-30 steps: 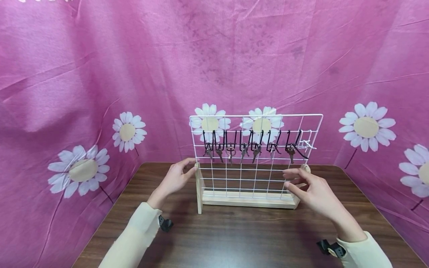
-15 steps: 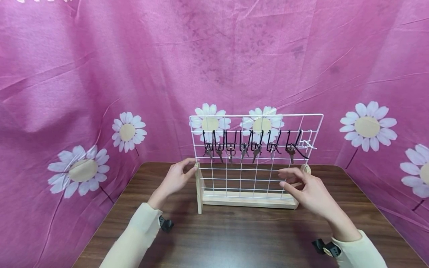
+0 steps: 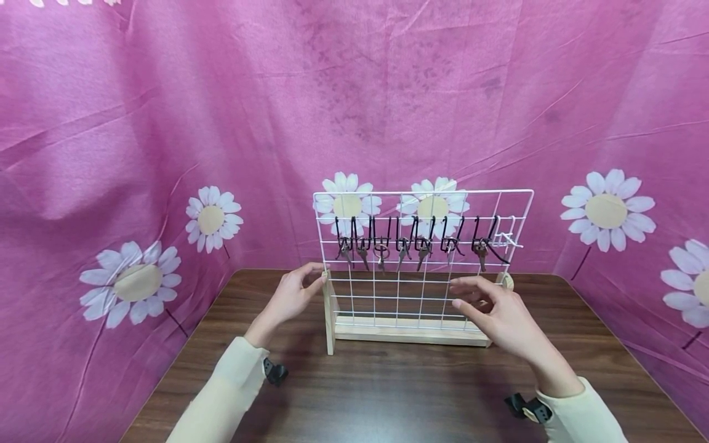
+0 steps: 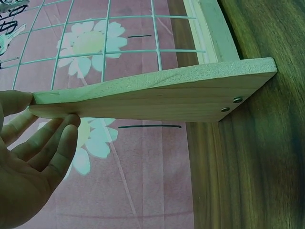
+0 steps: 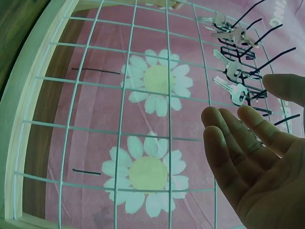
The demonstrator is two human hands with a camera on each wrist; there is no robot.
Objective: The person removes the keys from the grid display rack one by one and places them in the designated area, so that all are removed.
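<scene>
A white wire grid rack with a wooden base (image 3: 410, 334) stands upright on the table. My left hand (image 3: 290, 295) pinches the upper end of its left wooden side panel (image 4: 157, 95), thumb on one side and fingers on the other. Black hooks (image 3: 399, 245) hang in a row on the grid, several carrying small metal keys (image 3: 480, 251). A white hook (image 3: 505, 239) is at the row's right end. My right hand (image 3: 501, 314) hovers before the grid's lower right part, below the keys. In the right wrist view its fingers (image 5: 228, 148) are loosely bent, holding nothing.
The brown wood-grain table (image 3: 365, 400) extends in front of the rack. Behind and at both sides hangs a pink cloth (image 3: 266, 123) with white daisies. The rack's rounded right side panel (image 3: 506, 281) shows behind my right hand.
My right hand has moved left along the front of the grid, from near the right side panel. The left hand keeps its grip, and the rack and keys look unmoved.
</scene>
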